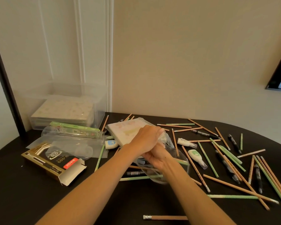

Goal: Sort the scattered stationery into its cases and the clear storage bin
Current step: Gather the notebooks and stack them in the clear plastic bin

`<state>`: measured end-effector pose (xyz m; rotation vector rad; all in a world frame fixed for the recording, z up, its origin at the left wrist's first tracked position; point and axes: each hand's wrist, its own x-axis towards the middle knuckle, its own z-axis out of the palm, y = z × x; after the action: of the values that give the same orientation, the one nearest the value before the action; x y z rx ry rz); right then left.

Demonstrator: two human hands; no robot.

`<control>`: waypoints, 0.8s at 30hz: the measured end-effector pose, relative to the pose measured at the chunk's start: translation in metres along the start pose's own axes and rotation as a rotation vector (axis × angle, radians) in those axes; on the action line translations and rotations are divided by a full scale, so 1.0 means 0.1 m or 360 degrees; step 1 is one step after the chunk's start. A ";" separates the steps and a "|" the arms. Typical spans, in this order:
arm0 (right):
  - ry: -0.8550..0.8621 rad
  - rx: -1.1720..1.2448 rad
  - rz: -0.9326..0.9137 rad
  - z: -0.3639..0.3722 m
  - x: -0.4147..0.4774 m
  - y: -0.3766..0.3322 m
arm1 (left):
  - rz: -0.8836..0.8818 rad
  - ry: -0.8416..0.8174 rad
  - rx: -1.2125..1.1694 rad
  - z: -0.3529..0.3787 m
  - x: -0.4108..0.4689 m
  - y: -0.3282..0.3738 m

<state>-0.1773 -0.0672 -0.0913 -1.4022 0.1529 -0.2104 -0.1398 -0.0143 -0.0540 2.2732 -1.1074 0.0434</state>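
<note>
Wooden pencils strewn around, both hands' fingers gripping clear pouch, notebook beneath

green pencils; black table

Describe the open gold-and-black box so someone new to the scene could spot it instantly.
Start at the clear storage bin in the table's far-left corner and come toward the camera. The gold-and-black box lies flat near the left edge, end flap open. It is the only cardboard item, with a red label.
</note>
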 end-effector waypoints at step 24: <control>0.0744 -0.1503 -0.0396 -1.10 -0.41 -0.45 | 0.0009 -0.0570 0.0172 0.08 -0.42 -0.40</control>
<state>-0.2455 -0.1702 -0.0653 -2.2944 0.5112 -0.7415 -0.1401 0.0298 -0.0918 2.4358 -1.3182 -0.3209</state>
